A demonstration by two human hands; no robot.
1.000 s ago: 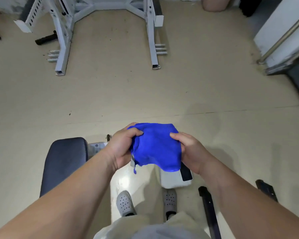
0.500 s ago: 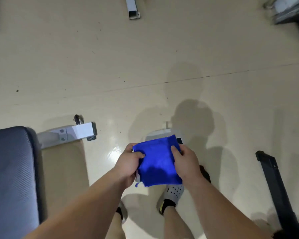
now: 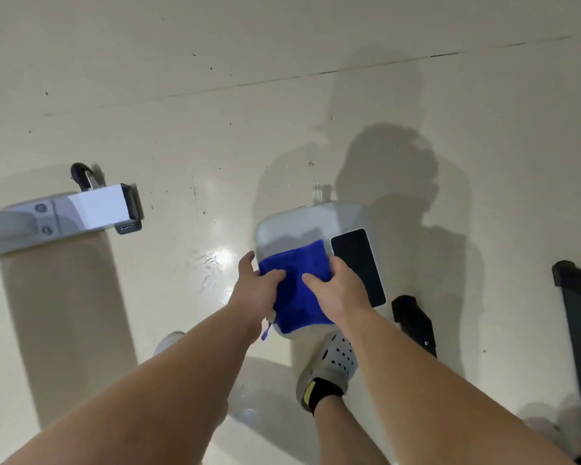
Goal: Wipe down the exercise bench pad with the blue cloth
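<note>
A: Nearest first: what's at the feet?
B: A grey shoe (image 3: 332, 360) on the floor (image 3: 182, 95), with a black bar (image 3: 413, 320) just beside it on the right
A: And the hands?
B: Above that, the left hand (image 3: 254, 297) and right hand (image 3: 344, 298) both pinch the blue cloth (image 3: 296, 293), thumbs on top, fingers curled round its side edges. It's folded and held in the air over the near left corner of a grey slab (image 3: 299, 223) that lies on the floor
A: The bench pad?
B: Not in view. Only the white frame foot (image 3: 98, 209) shows, well apart at the left edge
A: What might go wrong?
B: I'd judge a turn towards the bench could catch a foot on the slab or the bar, since both sit so near. The fold could also fall open once one hand lets go
</note>
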